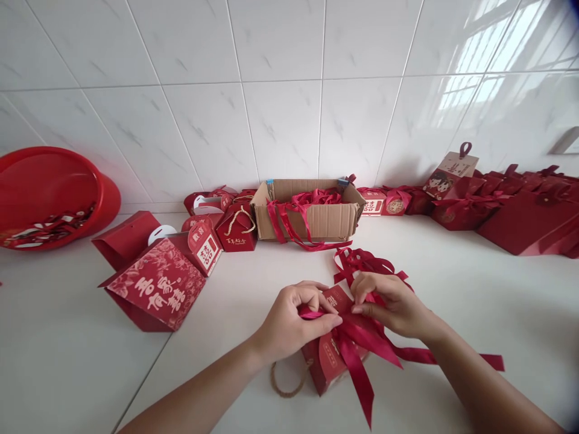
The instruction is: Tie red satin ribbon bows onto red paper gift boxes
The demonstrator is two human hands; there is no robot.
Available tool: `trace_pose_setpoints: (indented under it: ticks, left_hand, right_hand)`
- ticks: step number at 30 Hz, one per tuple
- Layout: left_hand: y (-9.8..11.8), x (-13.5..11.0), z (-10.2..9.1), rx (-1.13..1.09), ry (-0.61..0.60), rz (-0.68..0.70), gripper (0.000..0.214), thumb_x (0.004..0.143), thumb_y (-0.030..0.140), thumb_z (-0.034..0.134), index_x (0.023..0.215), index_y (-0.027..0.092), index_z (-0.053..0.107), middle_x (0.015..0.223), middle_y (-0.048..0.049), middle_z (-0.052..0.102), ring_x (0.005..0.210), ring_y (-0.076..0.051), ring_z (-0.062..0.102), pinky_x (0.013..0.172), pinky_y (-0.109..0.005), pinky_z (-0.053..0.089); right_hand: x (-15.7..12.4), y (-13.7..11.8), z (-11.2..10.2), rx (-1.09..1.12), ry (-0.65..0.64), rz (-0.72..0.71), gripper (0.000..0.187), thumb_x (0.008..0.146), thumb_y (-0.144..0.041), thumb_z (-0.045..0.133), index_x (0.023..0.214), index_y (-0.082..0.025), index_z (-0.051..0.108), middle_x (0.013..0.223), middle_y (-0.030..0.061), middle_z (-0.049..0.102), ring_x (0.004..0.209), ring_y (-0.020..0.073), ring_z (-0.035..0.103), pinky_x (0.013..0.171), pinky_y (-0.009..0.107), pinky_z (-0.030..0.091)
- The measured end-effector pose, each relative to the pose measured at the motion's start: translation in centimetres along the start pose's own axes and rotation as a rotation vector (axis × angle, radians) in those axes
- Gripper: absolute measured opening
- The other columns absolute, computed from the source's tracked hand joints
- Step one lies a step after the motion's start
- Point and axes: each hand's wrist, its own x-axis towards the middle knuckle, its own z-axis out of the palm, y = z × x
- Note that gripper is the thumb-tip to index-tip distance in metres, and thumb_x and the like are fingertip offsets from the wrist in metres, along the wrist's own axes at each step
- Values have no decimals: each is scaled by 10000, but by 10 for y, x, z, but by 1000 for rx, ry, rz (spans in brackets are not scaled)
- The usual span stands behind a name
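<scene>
A red gift box [325, 361] with gold print lies on the white counter, close in front of me. Dark pink satin ribbon [362, 337] crosses its top in a bow, two tails hanging toward me. My left hand [301, 316] pinches a ribbon loop on the box's left side, thumb against the knot area. On the other side, my right hand [384, 301] has thumb and fingers closed on the ribbon at the bow's right. The knot itself is partly hidden by my fingers. A twisted rope handle [289, 392] sticks out from the box's lower left.
A cardboard box [312, 223] of ribbons stands against the tiled wall. Loose ribbon [371, 262] lies just behind my hands. Red gift boxes stand at left, including a large printed one [158, 286], and more [529, 217] line the right. A red basin [97, 199] sits far left.
</scene>
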Motion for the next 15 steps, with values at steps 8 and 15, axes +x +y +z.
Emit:
trace_pose_setpoints:
  ticks: [8, 15]
  left_hand:
    - [0, -1, -5, -39, -42, -65, 255, 695, 264, 745, 614, 193, 515, 949, -82, 712, 1156, -263, 564, 924, -360, 452]
    - [-1, 0, -7, -73, -57, -58, 128, 774, 295, 691, 748, 186, 630, 1017, -78, 698, 1194, -245, 540, 943, -338, 443]
  right_hand:
    - [-4, 11, 1, 118, 78, 148, 170, 846, -233, 658, 808, -206, 494, 777, 7, 543, 706, 126, 526, 613, 269, 479]
    - [0, 1, 1, 182, 101, 108, 139, 867, -187, 623, 987, -221, 560, 926, 34, 559, 853, 140, 562, 742, 291, 505]
